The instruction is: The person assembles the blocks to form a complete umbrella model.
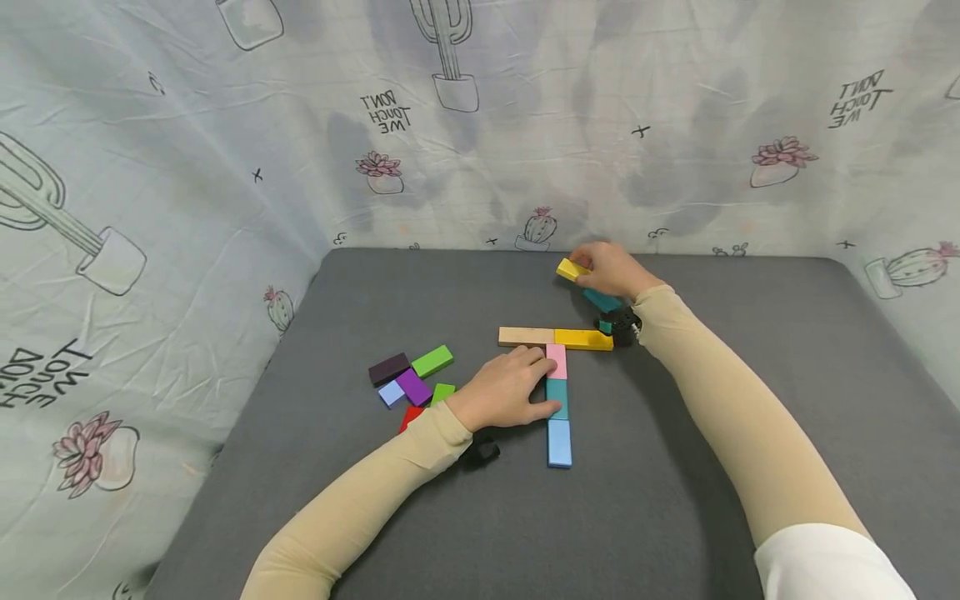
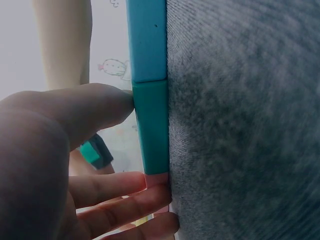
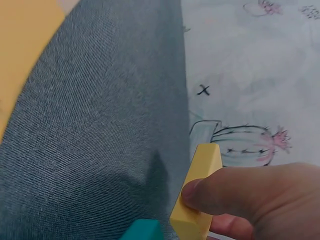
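Note:
The right hand pinches a yellow block between thumb and fingers near the far edge; the right wrist view shows this yellow block too. A teal block lies just below that hand. The left hand touches a column of blocks: fingertips at the pink block, thumb at the teal block, with a light blue block at the near end. Across the column's top lie a natural wood block and a yellow-orange block, end to end.
Left of the left hand lies a loose group: a dark purple block, green block, purple block, small blue block and red block, plus another green one. A printed cloth hangs behind the grey table.

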`<state>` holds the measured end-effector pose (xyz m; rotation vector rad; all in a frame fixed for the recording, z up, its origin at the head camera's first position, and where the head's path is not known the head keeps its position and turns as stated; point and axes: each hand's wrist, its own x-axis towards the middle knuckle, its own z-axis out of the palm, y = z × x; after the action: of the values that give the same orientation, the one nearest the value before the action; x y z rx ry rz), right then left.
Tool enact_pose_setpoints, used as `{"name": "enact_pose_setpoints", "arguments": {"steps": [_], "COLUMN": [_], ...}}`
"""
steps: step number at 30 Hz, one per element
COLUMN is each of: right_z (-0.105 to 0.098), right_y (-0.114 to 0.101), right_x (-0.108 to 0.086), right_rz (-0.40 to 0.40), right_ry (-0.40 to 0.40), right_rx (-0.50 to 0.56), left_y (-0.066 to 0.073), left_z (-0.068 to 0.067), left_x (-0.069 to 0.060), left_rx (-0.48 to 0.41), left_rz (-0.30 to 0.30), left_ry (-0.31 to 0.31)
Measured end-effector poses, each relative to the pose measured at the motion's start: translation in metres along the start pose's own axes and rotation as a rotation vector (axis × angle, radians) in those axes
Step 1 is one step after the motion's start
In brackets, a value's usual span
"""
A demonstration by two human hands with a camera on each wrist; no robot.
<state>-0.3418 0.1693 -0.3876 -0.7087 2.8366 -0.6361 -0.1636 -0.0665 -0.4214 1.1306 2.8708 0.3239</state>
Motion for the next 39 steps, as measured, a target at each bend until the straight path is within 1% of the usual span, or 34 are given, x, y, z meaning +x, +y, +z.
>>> {"name": "enact_pose_setpoints", "arguments": {"steps": [3,9,15,20,25,30,39], "right_z": [0.002,0.01,0.014,0.012,0.013,0.017,0.02], "right_y": [0.002,0.003,0.002,-0.001,0.001,0.005,0.008], "right_x": [0.006,0.012,0.01,0.006,0.003,0.004,0.005], "right_rz": [0.023,0.045,0.059,0.068,0.065,0.069,0.084], "right_ry": [-0.014,-0.036,-0.073,-0.071,-0.067,-0.056,-0.03], "right_rx": [-0.005,0.009,-0.009,-0.022,-0.032,-0.032,-0.012], "left_y": [0.001,0.001,0.001,0.0,-0.001,-0.001,-0.001], "left_z": [-0.001,-0.001,0.001,0.001,0.001,0.002,0.002], "left_x": [0.0,0.0,0.001,0.001,0.001,0.001,0.0], "left_rx": [-0.001,-0.006,-0.008,-0.003,0.0,-0.001,0.01], "left_rz": [0.005,0.0,0.01,0.014,0.014,0.008,0.005], "left_ry": [-0.002,-0.009,-0.004,0.008,0.008,0.003,0.012]}}
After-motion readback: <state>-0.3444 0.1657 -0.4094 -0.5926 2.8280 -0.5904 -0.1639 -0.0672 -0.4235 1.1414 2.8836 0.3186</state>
